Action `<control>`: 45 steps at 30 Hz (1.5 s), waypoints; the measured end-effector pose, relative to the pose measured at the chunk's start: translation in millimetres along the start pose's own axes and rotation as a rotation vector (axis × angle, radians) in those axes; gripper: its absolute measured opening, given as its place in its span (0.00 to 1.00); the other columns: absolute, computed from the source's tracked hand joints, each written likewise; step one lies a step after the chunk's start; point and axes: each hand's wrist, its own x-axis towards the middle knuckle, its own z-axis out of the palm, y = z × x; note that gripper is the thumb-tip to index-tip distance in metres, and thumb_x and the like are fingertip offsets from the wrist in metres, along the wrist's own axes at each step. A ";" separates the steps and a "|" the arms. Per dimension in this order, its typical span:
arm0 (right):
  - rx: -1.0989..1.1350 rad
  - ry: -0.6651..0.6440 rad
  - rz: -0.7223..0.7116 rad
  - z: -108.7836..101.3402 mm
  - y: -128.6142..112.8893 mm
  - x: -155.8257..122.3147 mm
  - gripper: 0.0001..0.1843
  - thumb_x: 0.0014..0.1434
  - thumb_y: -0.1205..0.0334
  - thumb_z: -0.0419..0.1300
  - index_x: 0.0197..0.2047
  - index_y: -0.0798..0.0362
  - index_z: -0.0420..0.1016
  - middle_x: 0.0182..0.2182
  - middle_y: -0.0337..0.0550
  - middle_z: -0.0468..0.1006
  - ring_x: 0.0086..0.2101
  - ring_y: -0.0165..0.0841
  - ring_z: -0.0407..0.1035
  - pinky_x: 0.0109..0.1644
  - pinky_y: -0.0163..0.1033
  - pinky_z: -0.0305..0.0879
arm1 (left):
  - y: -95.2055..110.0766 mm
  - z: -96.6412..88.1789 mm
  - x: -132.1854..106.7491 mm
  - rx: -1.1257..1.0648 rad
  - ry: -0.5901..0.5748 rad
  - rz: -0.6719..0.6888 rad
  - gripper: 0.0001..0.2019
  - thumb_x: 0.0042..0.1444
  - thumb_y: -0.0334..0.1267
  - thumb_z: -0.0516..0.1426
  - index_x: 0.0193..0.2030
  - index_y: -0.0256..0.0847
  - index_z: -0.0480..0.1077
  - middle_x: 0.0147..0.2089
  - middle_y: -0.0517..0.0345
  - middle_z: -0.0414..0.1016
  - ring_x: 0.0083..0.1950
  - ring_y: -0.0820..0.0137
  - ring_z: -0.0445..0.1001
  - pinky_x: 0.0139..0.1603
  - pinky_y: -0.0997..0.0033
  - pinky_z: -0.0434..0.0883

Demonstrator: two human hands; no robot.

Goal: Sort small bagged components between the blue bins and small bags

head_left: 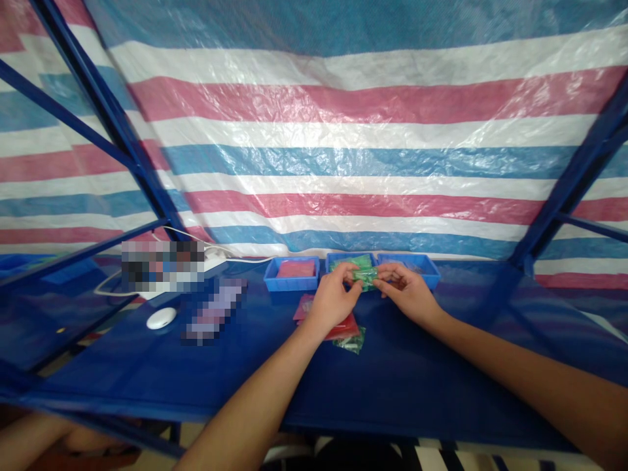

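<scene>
Between my two hands is a small green plastic packet (366, 275), pinched at both ends in front of the middle bin. My left hand (338, 292) grips its left end, fingers closed. Thumb and fingers of my right hand (403, 291) close on its right end. The middle blue bin (331, 259) behind it has more green packets in it, partly hidden by my hands. Below my left wrist lie red packets (345, 327) and a clear-and-green packet (354, 341) on the blue table (392, 379).
A blue bin (292, 284) with pink-red packets stands left of the middle one. Another blue bin (432, 271) stands right, its contents partly hidden. A white oval object (161, 318), a blurred-out item (216, 311) and a white cable lie left. Blue frame posts and striped sheeting rise behind.
</scene>
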 end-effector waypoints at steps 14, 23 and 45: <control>-0.252 0.062 -0.236 -11.2 -3.4 1.7 0.07 0.64 0.58 0.63 0.39 0.44 0.85 0.48 0.46 0.76 0.51 0.43 0.72 0.57 0.51 0.71 | 2.5 -6.3 3.4 -0.059 0.045 0.100 0.11 0.61 0.27 0.57 0.40 0.43 0.81 0.57 0.54 0.79 0.58 0.63 0.77 0.63 0.60 0.72; -0.161 0.002 -0.163 -3.4 -10.2 -3.4 0.11 0.66 0.56 0.60 0.45 0.43 0.85 0.47 0.46 0.79 0.35 0.38 0.75 0.43 0.50 0.78 | 4.3 -0.3 -0.9 -0.082 -0.018 0.009 0.13 0.63 0.44 0.62 0.50 0.43 0.81 0.52 0.51 0.84 0.50 0.61 0.82 0.52 0.63 0.78; -0.078 -0.085 -0.150 1.1 -20.5 -6.2 0.13 0.67 0.45 0.62 0.44 0.42 0.83 0.54 0.47 0.79 0.46 0.44 0.77 0.53 0.56 0.76 | -0.4 -1.3 0.3 -0.069 -0.111 -0.006 0.10 0.66 0.40 0.57 0.41 0.40 0.80 0.36 0.55 0.82 0.37 0.64 0.80 0.40 0.67 0.77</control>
